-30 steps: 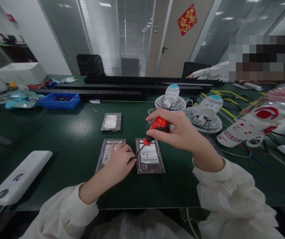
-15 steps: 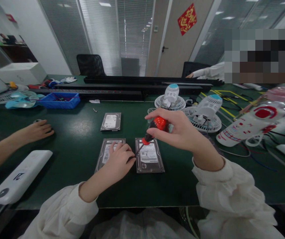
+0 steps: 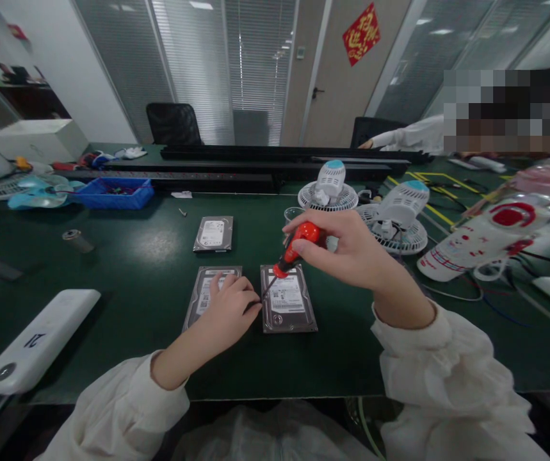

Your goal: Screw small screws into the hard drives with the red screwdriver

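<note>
Head view: three hard drives (image 3: 213,234), one screwdriver (image 3: 305,238).
Right hand (image 3: 346,246) grips screwdriver, tip by right drive (image 3: 287,301); left hand (image 3: 231,307) bent over left drive (image 3: 203,296), grip unclear. Two drives toward worktop's (image 3: 150,250) near edge, one beyond.

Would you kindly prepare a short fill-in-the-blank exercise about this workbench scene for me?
The right hand grips a red-and-black ____.
In all, ____ hard drives lie on the table.
The left hand partly covers the ____ of the two nearest hard drives.
The tray's colour is ____.
Missing words: screwdriver; three; left; blue.
</note>
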The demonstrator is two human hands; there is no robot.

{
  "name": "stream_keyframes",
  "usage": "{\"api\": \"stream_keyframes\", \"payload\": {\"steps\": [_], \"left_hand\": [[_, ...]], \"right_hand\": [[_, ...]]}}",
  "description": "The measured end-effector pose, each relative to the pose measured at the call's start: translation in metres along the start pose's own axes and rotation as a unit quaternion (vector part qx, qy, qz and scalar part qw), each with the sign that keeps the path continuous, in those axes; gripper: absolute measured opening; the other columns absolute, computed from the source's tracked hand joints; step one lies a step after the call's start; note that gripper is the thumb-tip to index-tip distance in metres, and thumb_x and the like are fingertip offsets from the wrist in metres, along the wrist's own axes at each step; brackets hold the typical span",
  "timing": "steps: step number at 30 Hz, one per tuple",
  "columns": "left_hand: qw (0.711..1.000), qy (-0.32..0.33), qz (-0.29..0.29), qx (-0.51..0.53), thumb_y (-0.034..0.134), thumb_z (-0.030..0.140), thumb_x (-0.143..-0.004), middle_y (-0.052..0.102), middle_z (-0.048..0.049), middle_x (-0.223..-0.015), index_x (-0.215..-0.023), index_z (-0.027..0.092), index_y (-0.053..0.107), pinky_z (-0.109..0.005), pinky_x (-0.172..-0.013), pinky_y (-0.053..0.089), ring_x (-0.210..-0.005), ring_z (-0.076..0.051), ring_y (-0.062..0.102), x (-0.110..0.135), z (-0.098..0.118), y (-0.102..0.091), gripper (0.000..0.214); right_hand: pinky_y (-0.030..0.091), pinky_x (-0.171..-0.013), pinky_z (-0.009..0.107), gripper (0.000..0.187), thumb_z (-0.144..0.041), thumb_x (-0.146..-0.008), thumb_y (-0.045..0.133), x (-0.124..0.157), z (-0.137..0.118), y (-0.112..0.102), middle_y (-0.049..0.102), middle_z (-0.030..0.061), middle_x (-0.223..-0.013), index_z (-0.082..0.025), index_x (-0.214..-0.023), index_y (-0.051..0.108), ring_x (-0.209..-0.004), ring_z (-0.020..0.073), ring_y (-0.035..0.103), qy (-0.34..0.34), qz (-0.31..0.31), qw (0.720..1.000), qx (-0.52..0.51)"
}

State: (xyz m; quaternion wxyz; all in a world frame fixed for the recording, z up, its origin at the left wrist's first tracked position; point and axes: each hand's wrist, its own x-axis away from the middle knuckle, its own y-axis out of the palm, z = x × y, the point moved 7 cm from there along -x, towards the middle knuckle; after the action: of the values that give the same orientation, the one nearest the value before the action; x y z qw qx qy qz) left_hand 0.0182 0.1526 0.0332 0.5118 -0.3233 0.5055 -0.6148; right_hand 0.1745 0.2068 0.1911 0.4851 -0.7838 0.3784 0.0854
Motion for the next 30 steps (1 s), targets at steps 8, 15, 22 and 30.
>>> {"api": "stream_keyframes", "payload": {"steps": [8, 15, 22, 30], "left_hand": [[1.0, 0.0, 0.002, 0.001, 0.063, 0.02, -0.102, 0.072, -0.0078, -0.109, -0.098, 0.024, 0.084, -0.071, -0.121, 0.03, -0.116, -0.033, 0.062, 0.001, 0.0, -0.001, 0.021], [1.0, 0.0, -0.006, 0.007, 0.064, 0.02, -0.102, 0.073, -0.0085, -0.109, -0.101, 0.021, 0.084, -0.073, -0.121, 0.029, -0.118, -0.034, 0.063, 0.001, 0.001, -0.002, 0.02], [1.0, -0.005, -0.012, 0.022, 0.066, 0.021, -0.101, 0.073, -0.0076, -0.109, -0.1, 0.022, 0.085, -0.072, -0.123, 0.028, -0.118, -0.034, 0.063, 0.0, 0.0, -0.002, 0.019], [0.998, -0.013, -0.006, 0.059, 0.066, 0.025, -0.102, 0.073, -0.0114, -0.117, -0.114, 0.019, 0.083, -0.055, -0.106, 0.051, -0.118, -0.034, 0.062, 0.0, -0.007, -0.003, 0.022]], "right_hand": [[0.049, -0.071, 0.031, 0.018, -0.035, -0.096, 0.071, -0.002, 0.0, -0.001, 0.074, 0.0038, -0.093, -0.019, -0.101, 0.07, -0.078, 0.0171, 0.066, -0.045, 0.052, 0.997, 0.043], [0.051, -0.075, 0.031, 0.015, -0.035, -0.101, 0.071, 0.0, -0.007, 0.0, 0.076, 0.0035, -0.095, -0.02, -0.101, 0.07, -0.083, 0.0177, 0.07, -0.098, 0.06, 0.991, 0.074], [0.05, -0.072, 0.033, 0.008, -0.023, -0.093, 0.063, 0.002, -0.013, 0.003, 0.071, 0.0081, -0.096, -0.017, -0.097, 0.065, -0.082, 0.0196, 0.064, -0.107, 0.008, 0.99, 0.096], [0.045, -0.07, 0.028, 0.017, -0.025, -0.095, 0.068, 0.004, -0.009, -0.001, 0.071, 0.0045, -0.095, -0.016, -0.109, 0.065, -0.076, 0.0157, 0.061, -0.087, 0.025, 0.988, 0.121]]}}
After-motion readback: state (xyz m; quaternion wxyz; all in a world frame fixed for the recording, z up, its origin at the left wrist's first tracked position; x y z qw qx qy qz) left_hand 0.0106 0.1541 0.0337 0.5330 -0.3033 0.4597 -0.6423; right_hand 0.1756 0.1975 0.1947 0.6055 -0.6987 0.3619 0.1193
